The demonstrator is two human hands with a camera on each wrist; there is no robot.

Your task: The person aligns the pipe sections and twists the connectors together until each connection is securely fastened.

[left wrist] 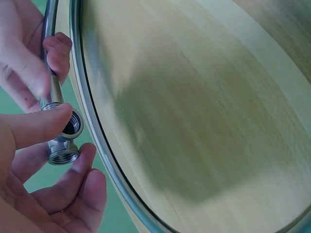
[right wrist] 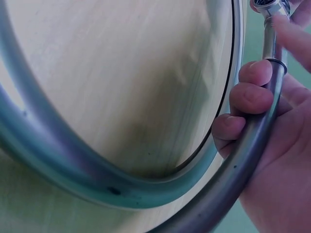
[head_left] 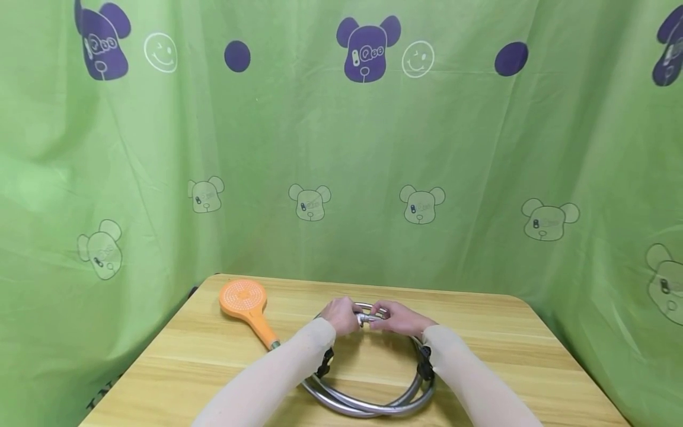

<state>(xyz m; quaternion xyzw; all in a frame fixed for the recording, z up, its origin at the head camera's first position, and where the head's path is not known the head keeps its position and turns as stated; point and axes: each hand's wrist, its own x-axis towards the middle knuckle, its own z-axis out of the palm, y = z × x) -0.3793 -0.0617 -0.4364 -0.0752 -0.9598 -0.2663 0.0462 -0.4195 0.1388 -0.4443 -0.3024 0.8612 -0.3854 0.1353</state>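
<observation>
Near the far side of the wooden table, both hands meet at one end of a coiled silver shower hose (head_left: pixel 373 409). My left hand (head_left: pixel 340 316) pinches a chrome tee fitting (left wrist: pixel 63 144) between thumb and fingers; two of its threaded openings show in the left wrist view. The right hand (head_left: pixel 404 319) holds the hose just behind its metal end sleeve (right wrist: pixel 269 44), fingers curled round it. That sleeve meets the fitting, and the join is partly covered by fingers. An orange shower head (head_left: pixel 243 296) lies face up on the left, its handle running toward the left forearm.
The hose loops on the wooden table (head_left: pixel 496 356) below and between the forearms. Dark wrist straps (head_left: pixel 425 364) overlap the coil in the head view. A green patterned curtain (head_left: pixel 368 136) hangs behind the table and along both sides.
</observation>
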